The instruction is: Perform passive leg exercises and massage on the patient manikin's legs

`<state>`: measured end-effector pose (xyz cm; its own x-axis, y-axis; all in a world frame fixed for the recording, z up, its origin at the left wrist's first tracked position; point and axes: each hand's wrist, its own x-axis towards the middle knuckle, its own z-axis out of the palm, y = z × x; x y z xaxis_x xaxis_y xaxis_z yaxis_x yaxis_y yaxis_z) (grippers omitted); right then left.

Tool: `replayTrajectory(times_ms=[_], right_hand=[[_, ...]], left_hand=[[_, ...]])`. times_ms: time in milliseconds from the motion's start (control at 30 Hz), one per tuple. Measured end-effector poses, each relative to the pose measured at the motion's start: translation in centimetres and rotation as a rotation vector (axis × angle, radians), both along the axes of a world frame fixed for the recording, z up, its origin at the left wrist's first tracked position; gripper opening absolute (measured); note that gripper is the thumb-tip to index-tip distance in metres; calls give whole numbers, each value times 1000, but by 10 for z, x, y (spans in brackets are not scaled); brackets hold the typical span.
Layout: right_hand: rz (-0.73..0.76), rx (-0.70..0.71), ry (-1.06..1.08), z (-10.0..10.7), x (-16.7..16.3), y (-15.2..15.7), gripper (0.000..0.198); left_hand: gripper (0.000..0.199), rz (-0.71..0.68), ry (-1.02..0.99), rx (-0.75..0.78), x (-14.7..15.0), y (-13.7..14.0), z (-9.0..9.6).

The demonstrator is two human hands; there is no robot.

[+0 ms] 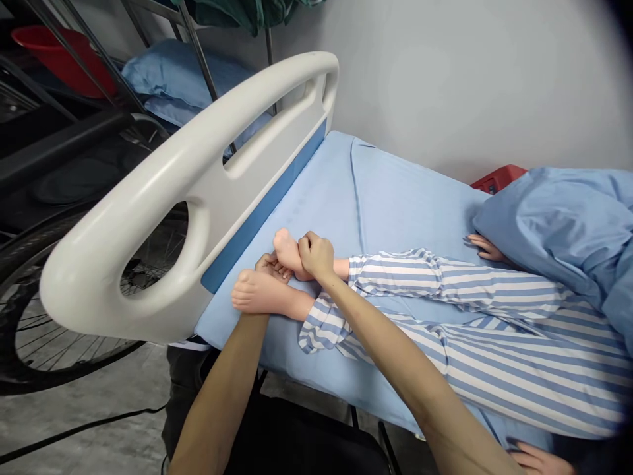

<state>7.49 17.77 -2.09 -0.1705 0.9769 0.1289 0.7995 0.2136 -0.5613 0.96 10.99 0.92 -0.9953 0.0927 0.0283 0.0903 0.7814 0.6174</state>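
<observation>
A figure that looks like a manikin lies on the bed in striped trousers (475, 290), both feet bare. My right hand (316, 255) is closed around the far foot (285, 249) near the ankle, its fingers wrapped over the top. Against the sole and heel of that same foot, my left hand (270, 265) curls its fingers; part of it is hidden behind the near foot (262, 292). The near foot rests across my left wrist, toes up and toward the footboard.
A white footboard (163, 165) with cut-out grips stands at the bed's end. Beyond it are a wheelchair wheel (30, 330), a red basin (69, 59) and blue pillows (173, 72). A blue quilt (568, 224) is bunched over the figure's upper part. A red case (499, 178) sits by the wall.
</observation>
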Motion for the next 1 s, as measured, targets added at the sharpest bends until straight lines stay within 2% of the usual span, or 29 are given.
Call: replayTrajectory(times_ms=[167,400,700,900,1000], right_hand=[[-10,11,1,0,0,0,30],[-5,3,-43,1,0,-1,32],[-12,-31,-70,3,0,-1,33],[-13,-17,-51,1,0,-1,35],[-17,-8,-46,1,0,0,34]], left_hand=[[31,2,-45,-10,0,0,1],[30,8,42,-21,-5,2,-14],[29,-15,-10,-103,-1,-1,-2],[28,-53,33,-184,-2,0,-10],[27,-16,47,-153,-2,1,-13]])
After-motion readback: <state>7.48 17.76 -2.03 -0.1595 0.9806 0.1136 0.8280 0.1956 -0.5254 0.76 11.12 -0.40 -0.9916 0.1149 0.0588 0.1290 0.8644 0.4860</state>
